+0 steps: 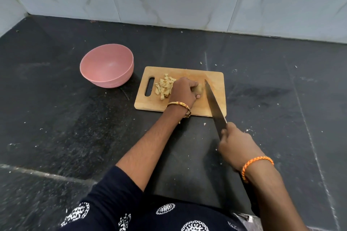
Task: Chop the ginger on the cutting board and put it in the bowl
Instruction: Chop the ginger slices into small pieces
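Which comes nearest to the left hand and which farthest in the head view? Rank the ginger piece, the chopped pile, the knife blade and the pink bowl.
1. Ginger piece: gripped by the left hand.
2. Chopped pile: just left of that hand; possibly touching, too close to call.
3. Knife blade: right of the ginger.
4. Pink bowl: off the cutting board, far left.

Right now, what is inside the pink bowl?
The pink bowl shows only bare inner wall; no ginger is in it. The near rim hides a little of the floor. Chopped pieces lie on the cutting board.
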Available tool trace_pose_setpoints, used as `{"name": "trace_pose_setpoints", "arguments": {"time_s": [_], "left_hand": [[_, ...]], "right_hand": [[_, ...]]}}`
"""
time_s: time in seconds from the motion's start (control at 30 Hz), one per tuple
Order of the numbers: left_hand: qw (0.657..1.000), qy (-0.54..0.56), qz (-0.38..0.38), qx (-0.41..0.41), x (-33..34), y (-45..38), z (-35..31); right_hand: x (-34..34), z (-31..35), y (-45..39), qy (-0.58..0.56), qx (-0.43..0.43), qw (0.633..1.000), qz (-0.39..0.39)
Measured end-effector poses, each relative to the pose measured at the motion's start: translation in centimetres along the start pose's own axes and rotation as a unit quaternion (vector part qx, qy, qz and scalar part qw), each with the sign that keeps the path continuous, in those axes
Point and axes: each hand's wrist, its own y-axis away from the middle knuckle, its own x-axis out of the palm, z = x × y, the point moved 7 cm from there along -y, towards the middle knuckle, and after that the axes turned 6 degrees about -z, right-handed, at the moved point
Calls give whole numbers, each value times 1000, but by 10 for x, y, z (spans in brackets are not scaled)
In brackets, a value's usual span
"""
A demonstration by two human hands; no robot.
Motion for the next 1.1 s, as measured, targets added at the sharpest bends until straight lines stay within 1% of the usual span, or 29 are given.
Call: {"name": "trace_pose_setpoints", "arguments": {"time_s": [0.13,0.3,0.57,0.8,0.97,1.1], "left_hand": [[1000,0,8,-2,1,1,1],[1000,3,8,-4,0,0,0],[1000,15,5,-10,1,0,2],[1000,15,5,-3,-1,0,1],[1000,5,12,5,-1,-2,0],[1000,-2,2,5,-1,-1,0]], "right_hand": [[-12,6,-13,-18,-20,998,-49],[-9,18,-44,-30,-36,997,-67],[-5,28,-53,-43,-51,995,-74],[-5,35,-58,-10,-60,995,-76],[-8,45,-64,22,-67,996,-62],[-10,48,-66,35,-60,997,-45]]}}
